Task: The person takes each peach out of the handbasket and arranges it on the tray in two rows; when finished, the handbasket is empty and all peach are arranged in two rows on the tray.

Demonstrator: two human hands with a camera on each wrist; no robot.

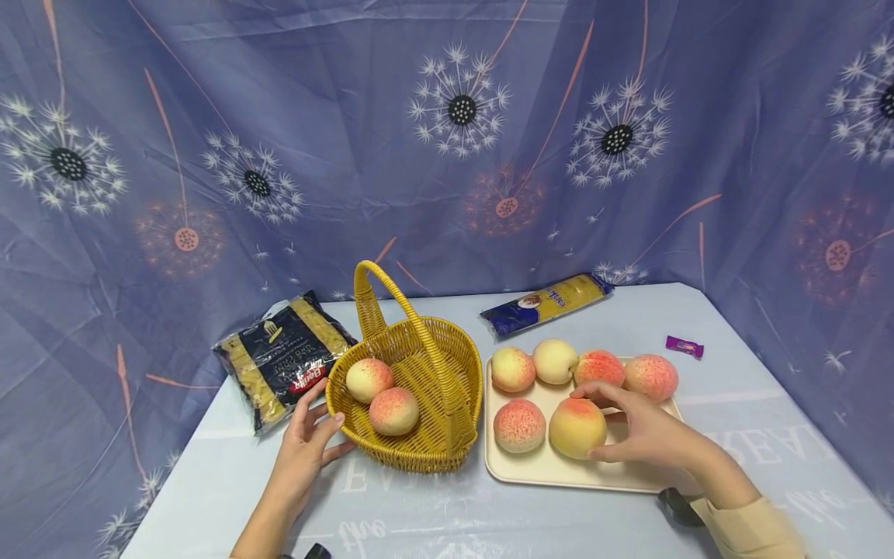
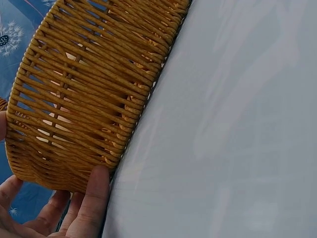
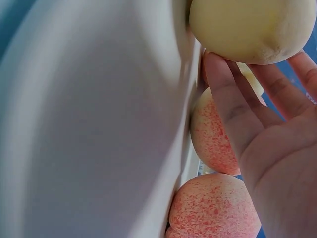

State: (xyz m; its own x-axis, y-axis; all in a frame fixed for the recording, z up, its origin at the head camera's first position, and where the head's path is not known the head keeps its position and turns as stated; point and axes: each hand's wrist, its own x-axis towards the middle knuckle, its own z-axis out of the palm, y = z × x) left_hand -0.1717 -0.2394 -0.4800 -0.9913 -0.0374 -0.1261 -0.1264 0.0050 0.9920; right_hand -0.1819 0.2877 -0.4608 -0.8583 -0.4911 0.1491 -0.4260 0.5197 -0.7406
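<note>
A yellow wicker basket (image 1: pixel 419 458) with a tall arched handle holds two red-speckled peaches. My left hand (image 1: pixel 303 439) rests at its left side, spread fingers touching the outer weave; in the left wrist view, one fingertip (image 2: pixel 99 178) lies low on the wicker wall. Over the cream tray (image 1: pixel 559 477), my right hand (image 1: pixel 646 427) holds a yellow peach (image 1: pixel 576 428) between thumb and fingers. From below, the right wrist view shows this pale peach (image 3: pixel 252 29) against the fingertips. A speckled peach (image 1: pixel 520 425) sits to its left, and several peaches line the tray's back side.
A dark-blue bag of pasta (image 1: pixel 286 357) lies left of the basket. Behind the tray lies a long yellow-and-blue packet (image 1: pixel 548 305). A small purple wrapped candy (image 1: pixel 684 346) is at the right. Patterned blue cloth (image 1: pixel 349 155) hangs behind the table.
</note>
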